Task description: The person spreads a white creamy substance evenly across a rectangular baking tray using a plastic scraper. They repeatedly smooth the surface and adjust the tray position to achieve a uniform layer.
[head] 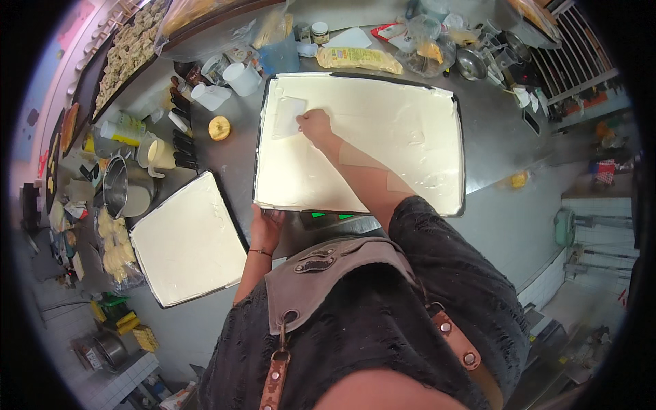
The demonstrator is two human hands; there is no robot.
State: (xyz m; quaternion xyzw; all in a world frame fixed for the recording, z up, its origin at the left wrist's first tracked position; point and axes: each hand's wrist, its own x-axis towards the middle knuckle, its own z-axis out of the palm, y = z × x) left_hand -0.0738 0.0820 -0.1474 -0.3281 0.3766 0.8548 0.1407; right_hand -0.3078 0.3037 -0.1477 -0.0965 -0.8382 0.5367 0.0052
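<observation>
A large dark-rimmed baking tray (pixel 463 169) lies before me, covered with smooth, pale cream batter (pixel 379 123). My right hand (pixel 315 127) grips a flat, whitish dough scraper (pixel 288 117) against the batter near the tray's left end. Faint ridges mark the batter surface toward its right side. At the tray's near left corner is my left hand (pixel 265 228), its fingers partly hidden beneath the rim; it appears to hold that corner. To the left, a second tray of pale batter (pixel 187 246) sits at an angle.
Left of the trays stand a steel pot (pixel 117 187), a measuring jug (pixel 156 154) and several black-handled tools (pixel 183 143). A round yellow piece of food (pixel 220 128) rests on the steel table (pixel 230 159). Behind lie a yellow packet (pixel 359 60), white jugs (pixel 242 78) and a steel bowl (pixel 471 64).
</observation>
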